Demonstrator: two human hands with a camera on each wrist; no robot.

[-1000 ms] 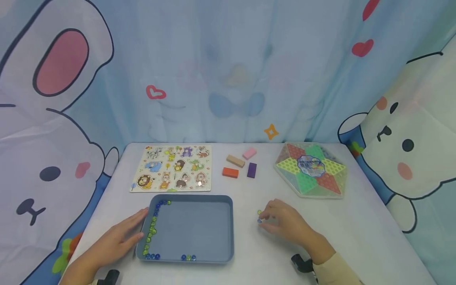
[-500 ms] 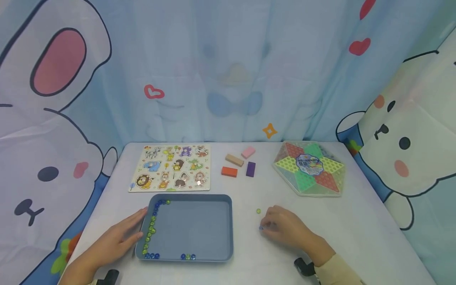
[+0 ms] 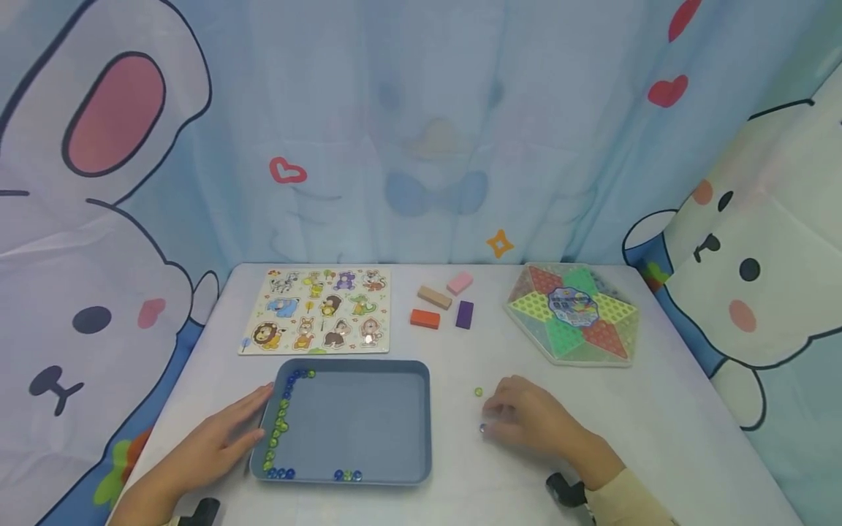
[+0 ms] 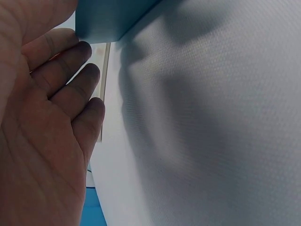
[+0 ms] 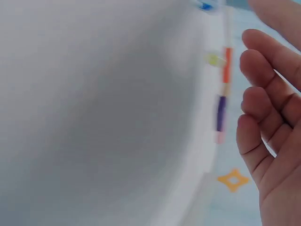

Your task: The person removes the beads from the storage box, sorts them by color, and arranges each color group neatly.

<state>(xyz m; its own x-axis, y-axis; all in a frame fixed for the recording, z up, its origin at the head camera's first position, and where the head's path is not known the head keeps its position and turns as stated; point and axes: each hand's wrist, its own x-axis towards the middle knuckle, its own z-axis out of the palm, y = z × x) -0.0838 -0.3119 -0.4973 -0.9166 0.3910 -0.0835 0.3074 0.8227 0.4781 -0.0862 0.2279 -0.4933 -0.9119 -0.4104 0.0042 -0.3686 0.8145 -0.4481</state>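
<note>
My left hand lies at the left side of a blue-grey tray, fingers extended and touching its rim. Blue and green glass marbles line the tray's left side, and a short row of marbles sits at its near edge. Right of the tray, my right hand hovers low over the white table with loosely bent fingers. A blue marble lies just beside its thumb and fingertips. The right wrist view shows this blue marble apart from the fingers. Slightly farther back is a green marble.
Behind the tray lies an animal puzzle board. Orange, tan, pink and purple blocks are grouped near the back middle. A hexagonal board-game box lies at the back right, before a printed curtain.
The blue marble has come away from beside the green one, toward me, as my right hand shifted nearer. My right fingers have loosened around it. The left hand and tray stay put.
</note>
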